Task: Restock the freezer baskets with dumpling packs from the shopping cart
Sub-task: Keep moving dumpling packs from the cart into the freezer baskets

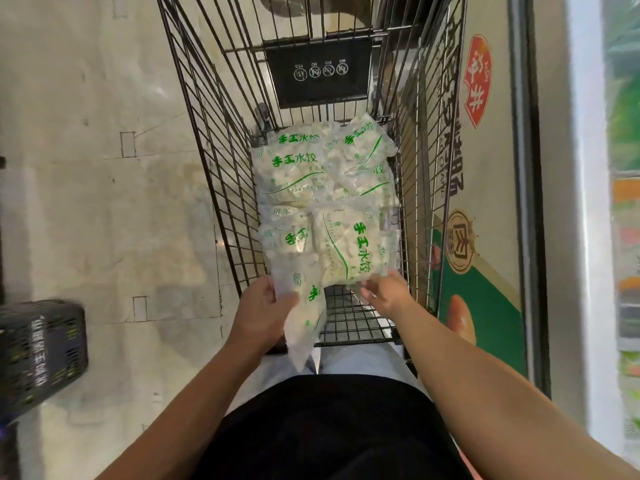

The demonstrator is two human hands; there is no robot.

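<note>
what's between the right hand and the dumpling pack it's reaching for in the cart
Nothing visible. The right hand is already at the near edge of the dumpling pack lying on the pile inside the shopping cart, with no wire or other item between them. The left hand grips a separate hanging pack.

Wire shopping cart, dark mesh. Clear dumpling packs with green lettering piled flat over its floor, overlapping, filling the far and middle part. One held pack hanging tilted at the near end, over the cart's bare mesh.
</note>
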